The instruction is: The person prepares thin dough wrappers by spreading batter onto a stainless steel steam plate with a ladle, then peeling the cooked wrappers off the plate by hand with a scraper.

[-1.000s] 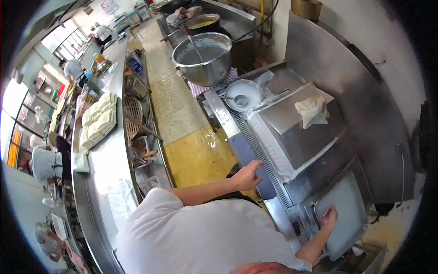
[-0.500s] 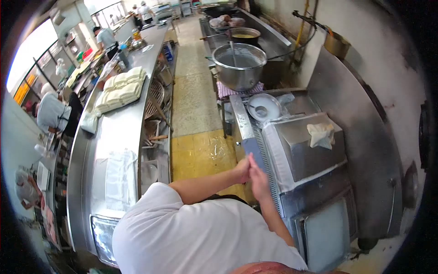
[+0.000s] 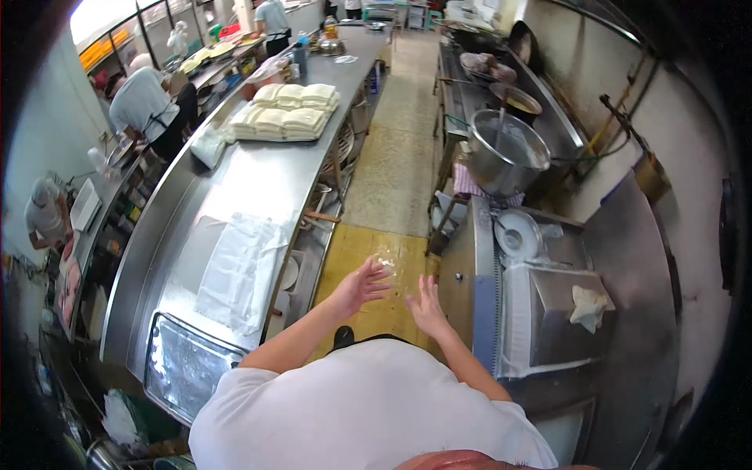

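White cloth [image 3: 244,274] lies flat on the steel worktop [image 3: 254,184], near the left hand [image 3: 362,288]. That and the right hand [image 3: 427,307] hang apart, fingers spread, above yellow floor [image 3: 399,244]. A metal tray [image 3: 188,368] sits nearer the wearer; pale stacked bundles [image 3: 286,117] lie farther along. Across stands a big steel pot [image 3: 489,168].

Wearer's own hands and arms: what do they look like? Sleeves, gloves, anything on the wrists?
Left hand and right hand look ungloved, with no watch or bracelet visible. Plain white shirt with short sleeves; forearms bare, no markings discernible.
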### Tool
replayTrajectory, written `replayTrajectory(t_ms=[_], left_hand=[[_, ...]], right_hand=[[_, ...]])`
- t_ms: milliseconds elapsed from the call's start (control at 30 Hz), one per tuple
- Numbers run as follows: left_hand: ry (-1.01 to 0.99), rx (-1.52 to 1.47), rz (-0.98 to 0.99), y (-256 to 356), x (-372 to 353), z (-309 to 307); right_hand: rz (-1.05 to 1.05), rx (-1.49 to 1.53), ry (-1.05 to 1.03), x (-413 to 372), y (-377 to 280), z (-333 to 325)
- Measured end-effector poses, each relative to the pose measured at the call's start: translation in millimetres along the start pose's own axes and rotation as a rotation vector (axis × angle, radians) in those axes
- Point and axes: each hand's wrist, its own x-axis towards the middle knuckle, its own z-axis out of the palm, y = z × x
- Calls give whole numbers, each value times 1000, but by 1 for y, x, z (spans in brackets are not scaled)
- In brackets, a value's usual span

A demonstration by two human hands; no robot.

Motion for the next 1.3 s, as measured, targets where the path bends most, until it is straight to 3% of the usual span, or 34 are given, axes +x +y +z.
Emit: replayTrajectory(t_ms=[67, 133, 167, 233, 333, 467, 600, 633, 767, 1133, 1300], left_hand=[[356, 423, 114, 13, -18, -47], [589, 806, 222, 11, -29, -118], [603, 795, 224, 12, -45, -142], [910, 1314, 303, 19, -76, -178], [1096, 1437, 240, 32, -126, -197], [1212, 1458, 51, 31, -168, -211], [1221, 1497, 15, 2, -184, -230], [1221, 1533, 114, -5, -184, -234], [1264, 1531, 208, -16, -182, -241], [1268, 1543, 222, -28, -171, -247], [1288, 1553, 143, -24, -167, -240]], right_hand=[[44, 81, -75, 13, -15, 14], [51, 43, -123, 30, -26, 32], [42, 38, -137, 38, -34, 40], [49, 41, -170, 52, -52, 57], [36, 49, -257, 74, -72, 90], [-50, 3, -343, 103, -104, 135], [-179, -25, -471, 124, -143, 171], [-228, -37, -506, 127, -152, 178], [-254, -72, -616, 134, -180, 197], [-341, -73, -759, 147, -186, 197], [-329, -5, -663, 169, -155, 186]])
